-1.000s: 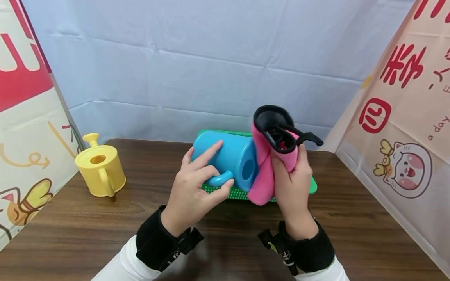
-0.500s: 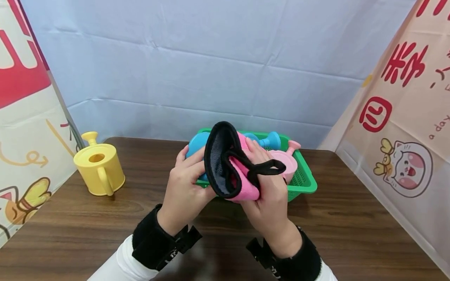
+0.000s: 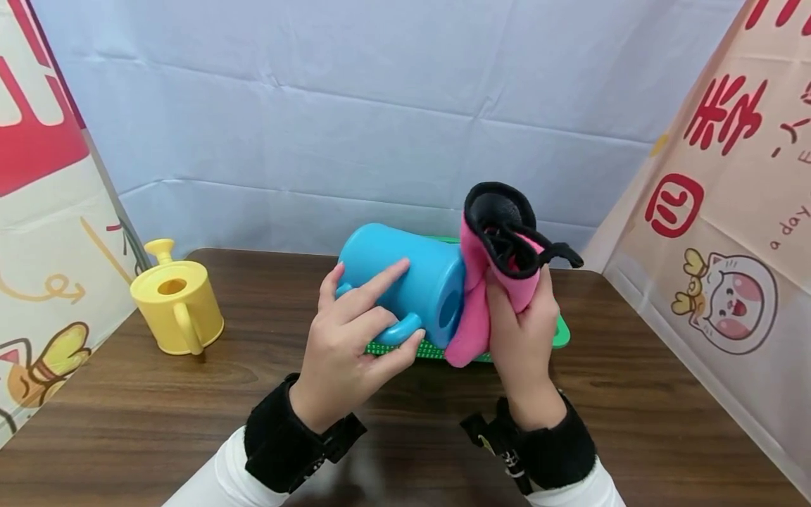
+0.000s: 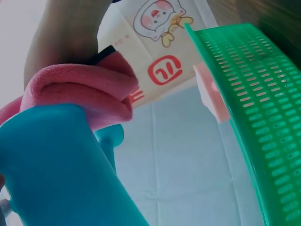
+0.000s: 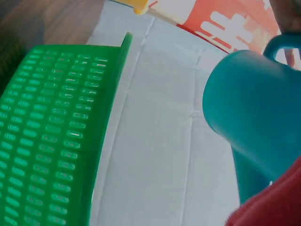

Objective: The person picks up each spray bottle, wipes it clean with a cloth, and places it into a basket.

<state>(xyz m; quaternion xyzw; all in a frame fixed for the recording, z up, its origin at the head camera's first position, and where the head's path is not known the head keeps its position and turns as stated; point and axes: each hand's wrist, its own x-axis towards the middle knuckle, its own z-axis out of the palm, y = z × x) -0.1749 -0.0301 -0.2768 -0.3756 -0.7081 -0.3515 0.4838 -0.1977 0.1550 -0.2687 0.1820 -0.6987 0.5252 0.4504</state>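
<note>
A blue toy watering can [image 3: 405, 271] lies tipped on its side over the green basket [image 3: 562, 334]. My left hand [image 3: 348, 345] grips it by the handle, the index finger stretched along its wall. In my right hand [image 3: 526, 348] is a pink fleecy cloth mitt or pouch [image 3: 474, 327] with a black-trimmed opening and a black loop. The cloth touches or nearly touches the can's top end. Above the basket's rim in the left wrist view, the blue can [image 4: 61, 165] and folded pink cloth [image 4: 80, 89] meet. The can hides most of the basket's contents.
A yellow toy watering can [image 3: 177, 303] stands upright at the table's left. Part of a pink object [image 4: 209, 92] shows over the basket rim in the left wrist view. A pale cloth backdrop [image 3: 380, 127] rises behind the wooden table [image 3: 253, 366], with printed sheets at both sides.
Half a second ago my right hand had the pink cloth over the blue can, further left; now it is back at the right. The can sits slightly higher and more in view.
</note>
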